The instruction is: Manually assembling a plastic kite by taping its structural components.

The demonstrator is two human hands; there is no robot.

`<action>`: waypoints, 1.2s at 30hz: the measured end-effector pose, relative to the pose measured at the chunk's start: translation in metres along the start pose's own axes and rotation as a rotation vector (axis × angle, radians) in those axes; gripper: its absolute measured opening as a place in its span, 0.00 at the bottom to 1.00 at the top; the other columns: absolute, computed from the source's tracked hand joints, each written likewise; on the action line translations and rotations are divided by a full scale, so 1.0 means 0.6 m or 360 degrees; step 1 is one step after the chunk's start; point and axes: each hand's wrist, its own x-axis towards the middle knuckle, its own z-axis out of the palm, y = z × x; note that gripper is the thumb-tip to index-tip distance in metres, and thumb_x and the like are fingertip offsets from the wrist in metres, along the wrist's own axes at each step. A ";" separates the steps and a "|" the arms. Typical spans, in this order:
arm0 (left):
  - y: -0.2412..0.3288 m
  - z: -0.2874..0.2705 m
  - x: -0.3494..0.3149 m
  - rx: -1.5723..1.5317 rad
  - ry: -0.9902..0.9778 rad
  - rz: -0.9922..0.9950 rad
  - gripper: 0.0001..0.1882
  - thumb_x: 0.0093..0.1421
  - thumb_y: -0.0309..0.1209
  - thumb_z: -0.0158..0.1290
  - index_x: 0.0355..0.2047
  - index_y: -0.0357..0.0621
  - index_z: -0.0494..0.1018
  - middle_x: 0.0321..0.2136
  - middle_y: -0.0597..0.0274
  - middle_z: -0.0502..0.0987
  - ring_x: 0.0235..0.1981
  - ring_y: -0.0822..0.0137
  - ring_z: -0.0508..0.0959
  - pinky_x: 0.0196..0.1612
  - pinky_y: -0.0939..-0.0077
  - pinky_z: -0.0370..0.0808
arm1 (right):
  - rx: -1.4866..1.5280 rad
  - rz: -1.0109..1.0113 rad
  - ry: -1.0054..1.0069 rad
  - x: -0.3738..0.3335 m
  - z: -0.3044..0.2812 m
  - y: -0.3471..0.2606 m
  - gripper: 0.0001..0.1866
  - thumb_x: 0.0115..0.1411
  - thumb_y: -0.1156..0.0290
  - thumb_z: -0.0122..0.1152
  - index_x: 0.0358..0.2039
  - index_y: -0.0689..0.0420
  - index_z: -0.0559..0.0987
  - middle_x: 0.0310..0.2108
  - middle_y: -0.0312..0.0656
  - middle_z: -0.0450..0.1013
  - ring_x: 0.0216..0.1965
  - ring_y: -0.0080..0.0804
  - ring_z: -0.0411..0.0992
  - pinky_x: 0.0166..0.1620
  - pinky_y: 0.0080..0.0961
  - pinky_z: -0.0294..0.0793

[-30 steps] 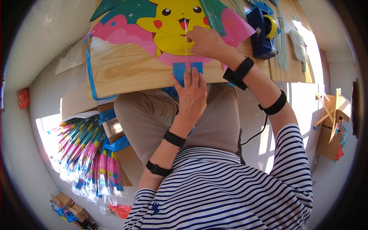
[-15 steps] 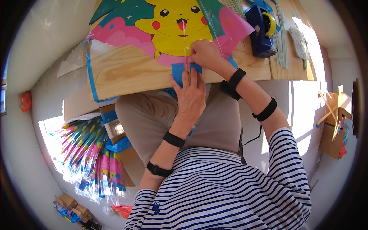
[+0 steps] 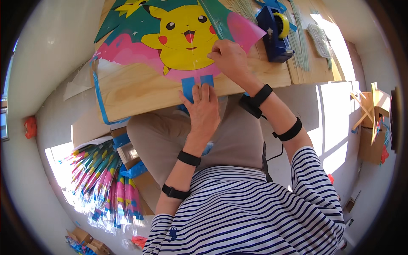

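A thin plastic kite sheet point(image 3: 148, 53), printed with a yellow cartoon figure on green and pink, lies on the wooden table. At its lower tip, blue tape strips point(image 3: 187, 88) stick at the table's near edge. My left hand point(image 3: 204, 108) rests there palm down, fingers stretched out, fingertips on the tip between the strips. Just above and to the right, my right hand point(image 3: 231, 59) hovers over or touches the figure's lower right side. Its fingers are curled in with thumb and forefinger together; whatever they hold, if anything, is too small to make out.
A dark blue tape dispenser point(image 3: 274, 36) with a yellow roll stands right of the sheet. Thin pale sticks point(image 3: 299, 46) and a clear plastic box point(image 3: 319, 40) lie beyond it. Several folded kites point(image 3: 106, 182) are heaped low at my left, by cardboard boxes.
My right hand has moved away from the sheet's lower tip, up and to the right across the figure. My left hand keeps its place at the tip. The whole view has shifted slightly.
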 end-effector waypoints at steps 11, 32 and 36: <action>0.005 -0.010 0.004 -0.0011 -0.0069 0.0020 0.32 0.50 0.34 0.66 0.56 0.43 0.71 0.56 0.59 0.65 0.63 0.52 0.61 0.63 0.22 0.47 | 0.0689 0.0939 0.0516 -0.017 -0.274 0.257 0.11 0.56 0.67 0.70 0.31 0.61 0.81 0.22 0.31 0.71 0.21 0.17 0.66 0.23 0.17 0.62; 0.007 -0.009 0.005 0.0115 -0.0127 0.0048 0.33 0.50 0.36 0.66 0.56 0.45 0.68 0.55 0.59 0.64 0.62 0.53 0.62 0.61 0.20 0.51 | 0.1568 0.0899 0.0358 -0.079 -0.241 0.271 0.06 0.61 0.69 0.64 0.32 0.58 0.80 0.31 0.38 0.78 0.36 0.27 0.79 0.41 0.25 0.75; 0.010 -0.011 0.006 0.0100 -0.0136 0.0024 0.32 0.50 0.35 0.66 0.56 0.44 0.70 0.56 0.59 0.64 0.62 0.53 0.62 0.61 0.20 0.50 | 0.1567 0.1013 0.0415 -0.096 -0.230 0.264 0.07 0.61 0.67 0.64 0.32 0.58 0.80 0.31 0.38 0.79 0.35 0.28 0.79 0.42 0.28 0.75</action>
